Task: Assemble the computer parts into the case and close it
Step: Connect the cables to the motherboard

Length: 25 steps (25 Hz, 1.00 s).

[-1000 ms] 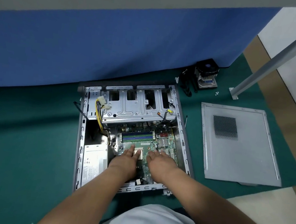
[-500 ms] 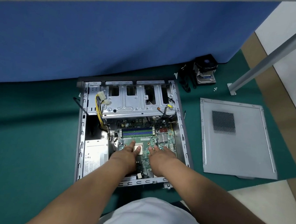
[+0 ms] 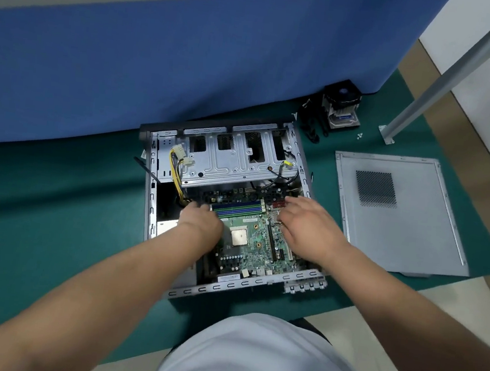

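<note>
While both hands [image 3: 200, 221] [image 3: 309, 226] flank the motherboard [image 3: 249, 246], its centre lies clear.

Green mat [image 3: 37, 224] spread on the floor, open computer case [image 3: 245, 288] lying on it, grey side panel [image 3: 414, 233] just right, cooler fan [image 3: 341, 109] and small screws [image 3: 360, 135] near its far edge
</note>
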### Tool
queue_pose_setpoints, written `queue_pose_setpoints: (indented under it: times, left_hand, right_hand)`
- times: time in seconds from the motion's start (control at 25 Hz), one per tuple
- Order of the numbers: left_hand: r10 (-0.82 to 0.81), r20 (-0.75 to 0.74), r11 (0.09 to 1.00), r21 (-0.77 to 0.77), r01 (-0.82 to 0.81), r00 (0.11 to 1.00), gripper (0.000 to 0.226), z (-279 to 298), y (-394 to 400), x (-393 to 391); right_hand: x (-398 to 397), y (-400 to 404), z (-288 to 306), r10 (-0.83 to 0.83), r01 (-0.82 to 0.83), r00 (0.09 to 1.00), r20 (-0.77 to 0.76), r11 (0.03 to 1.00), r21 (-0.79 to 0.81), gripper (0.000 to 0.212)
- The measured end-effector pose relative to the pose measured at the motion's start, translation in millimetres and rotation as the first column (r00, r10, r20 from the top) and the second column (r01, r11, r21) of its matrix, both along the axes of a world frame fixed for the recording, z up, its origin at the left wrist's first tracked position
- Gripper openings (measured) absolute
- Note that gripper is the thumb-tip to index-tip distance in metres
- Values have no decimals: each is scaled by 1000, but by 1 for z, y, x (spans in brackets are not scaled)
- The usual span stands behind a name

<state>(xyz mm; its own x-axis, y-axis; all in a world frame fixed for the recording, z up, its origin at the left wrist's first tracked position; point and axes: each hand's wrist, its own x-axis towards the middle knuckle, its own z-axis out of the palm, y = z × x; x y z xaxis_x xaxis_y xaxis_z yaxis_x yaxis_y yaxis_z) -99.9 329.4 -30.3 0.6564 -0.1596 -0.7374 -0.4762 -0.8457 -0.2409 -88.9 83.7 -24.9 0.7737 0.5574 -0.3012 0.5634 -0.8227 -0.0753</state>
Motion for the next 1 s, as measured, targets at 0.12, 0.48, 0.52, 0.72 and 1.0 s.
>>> queue_pose_setpoints:
  times: [0.12, 0.48, 0.52, 0.72, 1.0]
  left_hand:
    - [-103, -23, 991, -90, 100, 994, 39, 7, 3, -7]
    - [-209, -270, 977, -101, 189, 940, 45, 35, -6, -20]
    - [-203, -312, 977, -125, 172, 928, 42, 37, -7, -17]
    - [-141, -409, 936, -351, -13, 901, 14, 40, 21, -9]
    - [-141, -297, 873, -486, -23, 944, 20, 32, 41, -25]
  right_hand:
    - [-7, -9, -9, 97, -86, 992, 85, 989, -121, 31]
    - [-10, -11, -25, 55, -51, 981, 186, 998, -25, 38]
    - [-10, -11, -25, 48, -47, 980, 192, 999, -9, 37]
    - [-9, -10, -24, 23, -34, 974, 226, 998, 44, 35]
    - [-8, -10, -25, 19, -40, 972, 234, 996, 83, 31]
